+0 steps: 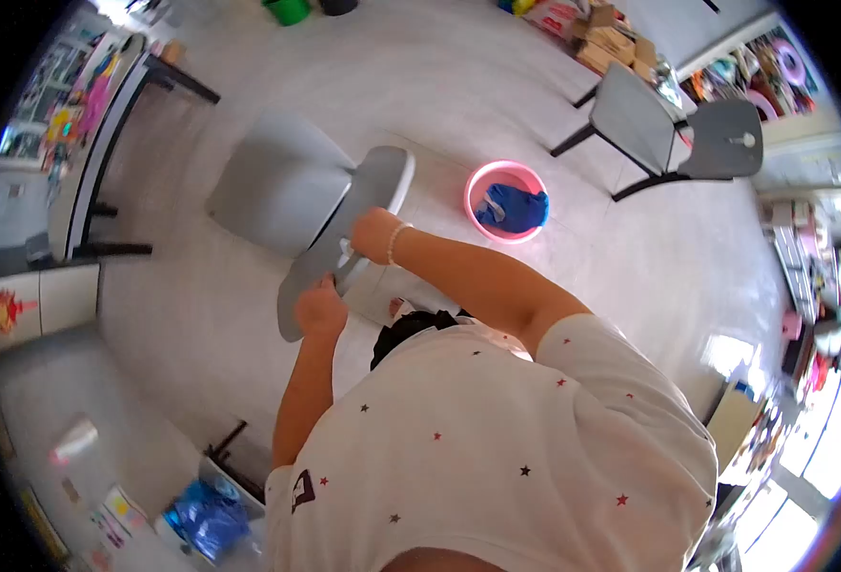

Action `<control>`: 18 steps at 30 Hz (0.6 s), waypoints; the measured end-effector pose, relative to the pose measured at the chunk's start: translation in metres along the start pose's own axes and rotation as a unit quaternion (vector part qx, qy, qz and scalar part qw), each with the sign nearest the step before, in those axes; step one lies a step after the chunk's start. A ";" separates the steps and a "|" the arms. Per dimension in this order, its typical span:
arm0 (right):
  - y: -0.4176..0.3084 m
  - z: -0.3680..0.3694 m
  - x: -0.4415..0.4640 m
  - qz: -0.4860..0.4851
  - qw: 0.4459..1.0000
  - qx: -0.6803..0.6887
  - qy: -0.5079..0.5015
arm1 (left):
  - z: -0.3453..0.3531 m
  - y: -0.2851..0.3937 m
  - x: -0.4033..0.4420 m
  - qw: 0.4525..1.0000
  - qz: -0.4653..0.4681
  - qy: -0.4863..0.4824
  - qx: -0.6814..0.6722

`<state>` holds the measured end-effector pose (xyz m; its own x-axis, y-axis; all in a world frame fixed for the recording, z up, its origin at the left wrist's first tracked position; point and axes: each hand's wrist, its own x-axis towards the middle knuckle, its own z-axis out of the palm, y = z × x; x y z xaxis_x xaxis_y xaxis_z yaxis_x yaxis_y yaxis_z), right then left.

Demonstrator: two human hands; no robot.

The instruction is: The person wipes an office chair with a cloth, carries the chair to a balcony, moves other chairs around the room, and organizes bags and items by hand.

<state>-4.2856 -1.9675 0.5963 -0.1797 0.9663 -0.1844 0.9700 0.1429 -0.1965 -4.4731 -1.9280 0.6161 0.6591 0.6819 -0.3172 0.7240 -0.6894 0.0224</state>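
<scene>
A grey chair (282, 181) stands in front of me, its curved backrest (368, 191) nearest my body. My right hand (374, 236), with a beaded bracelet at the wrist, is closed on the middle of the backrest. Just beside those fingers shows a small pale patch; I cannot tell if it is a slot or a cloth. My left hand (320, 307) is closed on the same backrest, closer to its left end. To the right of the chair, a pink basin (471, 195) sits on the floor with a blue cloth (514, 208) inside.
Another grey chair (633, 119) stands at the upper right, near cardboard boxes (611, 43). A table (106, 143) runs along the left side. At the top is a green bucket (287, 10). A blue plastic bag (209, 520) lies at the lower left.
</scene>
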 end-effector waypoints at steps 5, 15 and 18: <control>0.000 -0.051 -0.081 -0.025 0.999 0.011 -0.028 | -0.018 0.056 -0.054 0.994 -0.010 0.054 -0.090; 0.071 -0.060 -0.269 -0.128 0.982 -0.012 -0.135 | -0.031 0.228 -0.114 0.960 0.188 -0.138 -0.154; 0.068 -0.063 -0.298 -0.136 0.977 0.072 -0.147 | -0.040 0.225 -0.137 0.946 0.221 -0.096 -0.219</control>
<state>-4.1557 -2.2327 0.6986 -0.4867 0.7903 -0.3723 0.8512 0.3333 -0.4054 -4.3927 -2.1667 0.7026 0.8980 0.2657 -0.3506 0.4298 -0.7001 0.5703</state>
